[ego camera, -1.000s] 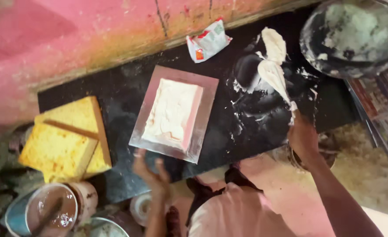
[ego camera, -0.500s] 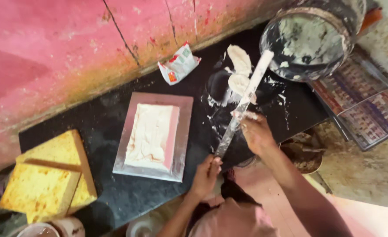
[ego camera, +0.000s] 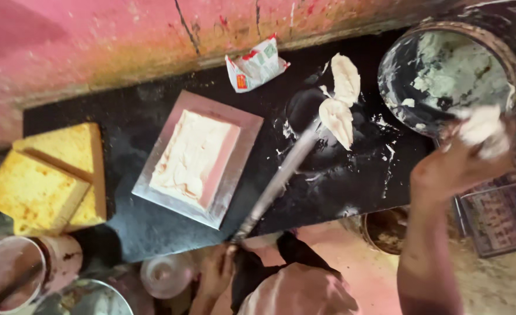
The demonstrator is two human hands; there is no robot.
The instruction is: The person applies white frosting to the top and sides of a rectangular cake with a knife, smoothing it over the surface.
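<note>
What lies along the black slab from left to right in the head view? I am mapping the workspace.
Yellow blocks → metal tray of white paste → crumpled packet → white lumps → paste-smeared bucket → right hand holding paste.

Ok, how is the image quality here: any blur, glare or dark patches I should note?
Head view: the right hand and the white lump in it are smeared by motion blur; the metal tray and yellow blocks are soft but readable; the black slab swallows detail in its dark patches; slight sheen on the long rod; no harsh glare; the left hand sits in dim shade.
</note>
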